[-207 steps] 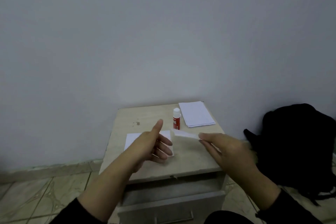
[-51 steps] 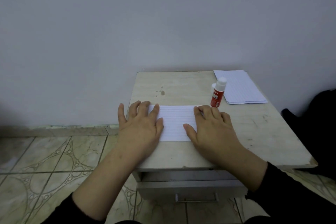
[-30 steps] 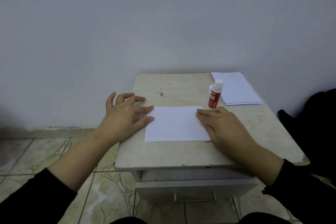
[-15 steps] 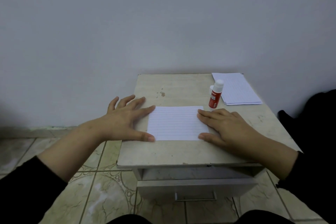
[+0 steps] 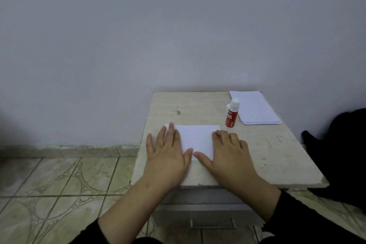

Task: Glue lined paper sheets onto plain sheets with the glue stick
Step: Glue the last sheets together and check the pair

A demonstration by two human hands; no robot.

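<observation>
A lined paper sheet [image 5: 197, 137] lies flat near the left front of the small beige table [image 5: 273, 156]. My left hand [image 5: 168, 154] presses its left part with straight fingers. Flat on the sheet's right part lies my right hand [image 5: 229, 154], its thumb nearly meeting the left thumb at the front edge. Any plain sheet beneath is hidden. The red glue stick [image 5: 231, 114] with a white cap stands upright behind the sheet's right corner. A stack of lined sheets [image 5: 255, 108] lies at the back right corner.
The table stands against a pale wall, with a drawer and handle [image 5: 213, 223] below its front edge. A black bag [image 5: 340, 154] sits on the floor to the right. Patterned floor tiles [image 5: 59, 184] spread to the left.
Both hands have slid inward from the sheet's outer edges onto its middle, so the thumbs now nearly touch. The sheet, glue stick and stack have stayed put.
</observation>
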